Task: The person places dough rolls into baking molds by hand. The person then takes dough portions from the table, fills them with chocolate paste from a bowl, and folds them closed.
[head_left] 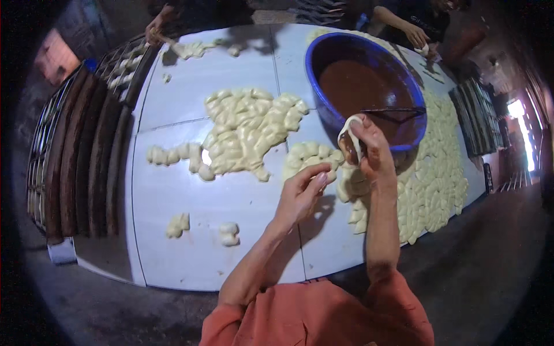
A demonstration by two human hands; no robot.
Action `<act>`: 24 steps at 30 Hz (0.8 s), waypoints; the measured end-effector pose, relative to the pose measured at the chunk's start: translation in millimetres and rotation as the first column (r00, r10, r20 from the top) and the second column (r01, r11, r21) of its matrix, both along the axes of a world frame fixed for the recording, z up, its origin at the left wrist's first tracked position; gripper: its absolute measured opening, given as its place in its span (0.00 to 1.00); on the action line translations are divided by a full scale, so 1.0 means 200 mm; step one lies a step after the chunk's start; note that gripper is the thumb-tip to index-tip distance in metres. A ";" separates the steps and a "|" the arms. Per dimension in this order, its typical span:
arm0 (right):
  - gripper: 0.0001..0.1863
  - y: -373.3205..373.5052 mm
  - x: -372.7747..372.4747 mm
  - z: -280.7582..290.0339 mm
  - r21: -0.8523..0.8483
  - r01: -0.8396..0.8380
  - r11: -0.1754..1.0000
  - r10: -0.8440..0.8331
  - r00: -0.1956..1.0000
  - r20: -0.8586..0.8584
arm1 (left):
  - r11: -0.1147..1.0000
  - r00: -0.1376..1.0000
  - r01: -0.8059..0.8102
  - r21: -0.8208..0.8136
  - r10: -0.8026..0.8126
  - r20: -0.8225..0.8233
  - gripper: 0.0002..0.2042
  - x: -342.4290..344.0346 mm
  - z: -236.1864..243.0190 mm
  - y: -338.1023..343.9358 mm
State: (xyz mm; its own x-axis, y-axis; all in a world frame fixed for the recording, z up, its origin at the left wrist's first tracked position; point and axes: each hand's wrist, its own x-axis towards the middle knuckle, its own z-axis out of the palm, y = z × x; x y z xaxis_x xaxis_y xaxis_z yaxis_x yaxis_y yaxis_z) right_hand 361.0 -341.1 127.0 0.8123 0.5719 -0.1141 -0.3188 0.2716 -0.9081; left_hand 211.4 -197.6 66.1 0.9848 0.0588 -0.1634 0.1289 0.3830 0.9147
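Near the blue tub's front rim, my right hand (375, 147) is raised with a flattened piece of pale dough (344, 131) in its fingers. Brown filling shows on that piece. Lower and to the left, my left hand (301, 193) has its fingers curled and thumb pressed in. Pale dough shows at its fingertips, but I cannot tell whether it is gripped. Just beyond lies a small cluster of dough pieces (309, 154). The blue tub (323, 106) holds a brown filling (358, 86), with a dark stick-like tool (392, 109) across it.
A large heap of dough pieces (248, 130) covers the middle of the white tabletop (190, 259). Many more pieces (433, 190) spread along the right side. Stacked racks (86, 155) stand left, others (476, 115) right. Two people's hands (158, 26) (415, 36) work at the far edge.
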 end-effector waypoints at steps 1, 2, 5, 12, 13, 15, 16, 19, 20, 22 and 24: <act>0.08 0.07 -0.08 -0.03 -0.001 0.058 0.998 -0.058 0.998 -0.024 | 0.993 1.000 -0.018 -0.120 0.020 0.013 0.22 -0.02 0.03 0.01; 0.08 0.15 -0.17 -0.05 -0.006 0.121 0.993 -0.121 0.991 -0.047 | 0.991 0.999 -0.043 -0.124 0.043 -0.001 0.22 -0.04 0.02 0.02; 0.09 0.28 -0.33 -0.20 0.037 0.071 0.997 -0.065 0.989 -0.133 | 0.876 0.998 -0.069 -0.478 0.059 -0.036 0.20 -0.13 -0.01 0.10; 0.23 0.50 -0.66 -0.33 -0.134 -0.174 0.976 0.182 0.982 0.049 | 0.793 0.811 -0.576 -0.199 0.524 -0.260 0.10 -0.45 -0.12 0.45; 0.25 0.53 -0.70 -0.40 -0.205 -0.128 0.970 0.184 0.940 0.286 | 0.750 0.794 -0.608 -0.259 0.568 -0.219 0.12 -0.47 -0.16 0.47; 0.28 0.63 -0.82 -0.39 -0.325 0.082 0.942 0.170 0.720 0.672 | 0.742 0.781 -0.624 -0.245 0.591 -0.202 0.14 -0.52 -0.21 0.49; 0.28 0.66 -0.87 -0.39 -0.326 0.074 0.942 0.176 0.720 0.671 | 0.739 0.773 -0.634 -0.228 0.607 -0.182 0.15 -0.54 -0.23 0.49; 0.14 0.73 -0.96 -0.41 -0.381 0.240 0.893 0.155 0.631 0.760 | 0.716 0.715 -0.698 0.002 0.697 -0.051 0.18 -0.57 -0.19 0.49; 0.14 0.75 -0.96 -0.43 -0.383 0.238 0.893 0.157 0.632 0.759 | 0.670 0.694 -0.717 0.193 0.713 0.102 0.19 -0.57 -0.20 0.51; 0.12 0.77 -0.95 -0.44 -0.343 0.271 0.899 0.114 0.614 0.781 | 0.672 0.694 -0.719 0.175 0.709 0.127 0.18 -0.58 -0.23 0.55; 0.08 0.80 -0.96 -0.42 -0.330 0.179 0.927 0.087 0.753 0.652 | 0.816 0.815 -0.574 -0.072 0.562 -0.140 0.17 -0.58 -0.14 0.61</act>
